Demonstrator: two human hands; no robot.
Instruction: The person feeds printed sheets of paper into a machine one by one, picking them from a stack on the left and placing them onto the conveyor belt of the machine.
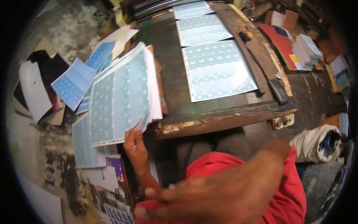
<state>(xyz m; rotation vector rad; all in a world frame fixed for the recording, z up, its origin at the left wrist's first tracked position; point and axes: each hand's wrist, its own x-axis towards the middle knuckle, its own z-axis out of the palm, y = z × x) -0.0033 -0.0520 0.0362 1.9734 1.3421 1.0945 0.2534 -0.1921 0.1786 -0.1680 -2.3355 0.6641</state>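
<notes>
My left hand is at the lower right corner of a stack of pale blue-green printed sheets, its thumb and fingers pinching the edge of the top sheet. The stack rests to the left of a worn dark table, its right-side sheets fanned slightly apart. Across my lap my right hand is smeared by motion, with fingertips toward the left. Nothing shows in it, and its grip is unclear. On the table, a printed sheet lies flat, with another sheet beyond it and a third at the far end.
A dark metal roller machine stands at the table's far end. More blue sheets and loose papers lie left of the stack. At right are a red board, bundled cards and a white sack. The table's front edge is chipped.
</notes>
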